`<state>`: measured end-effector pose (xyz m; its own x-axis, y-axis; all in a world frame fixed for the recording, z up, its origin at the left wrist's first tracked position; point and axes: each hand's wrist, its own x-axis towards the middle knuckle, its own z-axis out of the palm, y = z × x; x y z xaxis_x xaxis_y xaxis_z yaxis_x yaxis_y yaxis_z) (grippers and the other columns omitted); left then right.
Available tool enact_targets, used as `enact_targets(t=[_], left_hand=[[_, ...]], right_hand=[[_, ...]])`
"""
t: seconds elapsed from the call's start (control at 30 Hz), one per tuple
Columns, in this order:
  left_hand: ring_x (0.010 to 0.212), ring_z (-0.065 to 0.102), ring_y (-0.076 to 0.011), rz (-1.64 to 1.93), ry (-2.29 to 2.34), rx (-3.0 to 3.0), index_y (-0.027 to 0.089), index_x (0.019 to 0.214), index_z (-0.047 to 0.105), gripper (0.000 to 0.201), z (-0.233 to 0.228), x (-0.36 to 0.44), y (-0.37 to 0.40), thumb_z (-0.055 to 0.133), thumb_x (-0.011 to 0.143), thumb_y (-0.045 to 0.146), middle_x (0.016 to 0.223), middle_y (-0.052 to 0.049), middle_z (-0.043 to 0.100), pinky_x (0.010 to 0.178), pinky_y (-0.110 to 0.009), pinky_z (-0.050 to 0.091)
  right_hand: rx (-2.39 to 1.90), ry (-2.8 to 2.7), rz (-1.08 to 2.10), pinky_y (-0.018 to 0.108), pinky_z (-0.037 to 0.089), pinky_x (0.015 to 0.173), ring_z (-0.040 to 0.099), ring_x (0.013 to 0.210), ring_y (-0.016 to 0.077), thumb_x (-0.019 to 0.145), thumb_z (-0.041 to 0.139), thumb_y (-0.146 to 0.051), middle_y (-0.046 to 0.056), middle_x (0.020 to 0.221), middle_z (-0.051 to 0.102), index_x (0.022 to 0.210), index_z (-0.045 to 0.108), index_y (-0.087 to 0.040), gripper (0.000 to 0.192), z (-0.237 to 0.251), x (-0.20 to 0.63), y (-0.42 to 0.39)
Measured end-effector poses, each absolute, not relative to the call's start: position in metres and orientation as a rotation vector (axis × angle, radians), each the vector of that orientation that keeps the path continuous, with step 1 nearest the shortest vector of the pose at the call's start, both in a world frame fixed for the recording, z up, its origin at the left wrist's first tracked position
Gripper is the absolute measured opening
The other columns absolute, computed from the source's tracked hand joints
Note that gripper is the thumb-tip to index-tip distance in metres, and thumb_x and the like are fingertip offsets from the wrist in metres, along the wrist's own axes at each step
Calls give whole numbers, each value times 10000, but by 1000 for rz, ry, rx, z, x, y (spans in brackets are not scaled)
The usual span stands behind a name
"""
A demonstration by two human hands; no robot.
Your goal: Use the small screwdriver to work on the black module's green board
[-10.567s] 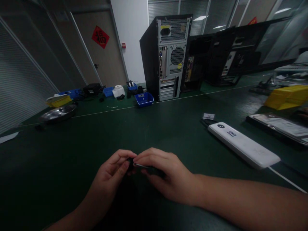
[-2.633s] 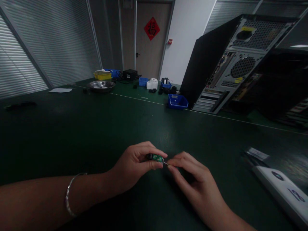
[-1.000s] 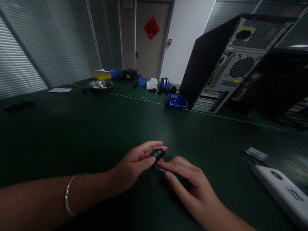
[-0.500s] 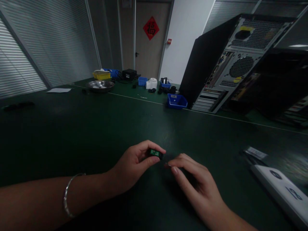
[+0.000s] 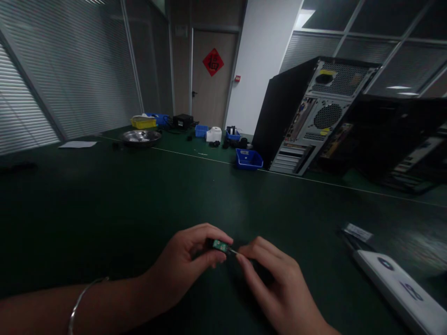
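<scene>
Low in the middle of the head view, my left hand (image 5: 188,263) pinches a small green circuit board (image 5: 220,245) with a dark edge or casing, thumb below and fingers above. My right hand (image 5: 275,279) is closed just to its right, thumb and index finger pressed on a thin metal pin-like piece (image 5: 233,251). The tip of that piece reaches the dark right end of the board; whether it has gone inside cannot be made out. Both hands are held over the dark green table (image 5: 146,200).
A white box-like device (image 5: 394,284) lies at the right. Farther back stand a blue bin (image 5: 248,159), a tall computer case (image 5: 296,116), a metal bowl (image 5: 141,137), a yellow basket (image 5: 144,123) and a white sheet (image 5: 77,144).
The thin metal piece in my right hand has come up against the board's right end, where a gap showed before. The view has tilted up, so both hands appear lower.
</scene>
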<state>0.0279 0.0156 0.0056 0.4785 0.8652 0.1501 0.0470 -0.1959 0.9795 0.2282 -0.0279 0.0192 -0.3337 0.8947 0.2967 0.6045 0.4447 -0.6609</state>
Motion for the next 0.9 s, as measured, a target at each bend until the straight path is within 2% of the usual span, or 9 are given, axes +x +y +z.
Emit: enact_targets(t=[0.07,0.23,0.37,0.43,0.63,0.9], left_hand=[[731,632,-135,928,801,1622,208,998,719,210,6,27,15,663,809,134,971,-24,683,663,-247,522],[974,645,-198,961,827,1719,214,983,732,193,9,26,16,702,799,167,1012,-40,704,858,-294,507],[764,662,-165,871,868,1625,172,979,732,182,13,29,17,691,803,195,902,-45,709,699,-272,529],[713,662,-155,830,851,1531,154,989,722,186,14,30,16,674,817,207,826,-36,718,688,-272,533],[692,676,-149,804,787,1354,139,973,733,176,15,30,15,668,829,217,739,-28,742,725,-283,541],[684,686,-149,802,736,1275,144,960,731,159,11,31,17,669,834,219,726,-26,748,716,-284,538]], right_hand=[[-1278,-2069,561,263,466,612,617,698,173,955,483,-212,39,808,630,888,667,-207,196,20,227,-28],[-1328,-2100,486,261,465,612,617,715,177,953,489,-219,41,826,630,889,658,-213,181,19,227,-28],[-1360,-2108,480,269,470,619,621,715,176,954,481,-213,38,830,625,868,651,-212,190,19,228,-28],[-1373,-2115,491,277,474,624,624,724,180,957,473,-212,39,837,623,892,656,-215,195,19,228,-29],[-1359,-2149,535,290,487,634,626,742,189,969,457,-206,47,864,616,1035,661,-230,216,18,226,-29],[-1282,-2066,644,280,476,643,615,741,175,978,461,-197,32,844,606,999,673,-229,215,16,225,-29]])
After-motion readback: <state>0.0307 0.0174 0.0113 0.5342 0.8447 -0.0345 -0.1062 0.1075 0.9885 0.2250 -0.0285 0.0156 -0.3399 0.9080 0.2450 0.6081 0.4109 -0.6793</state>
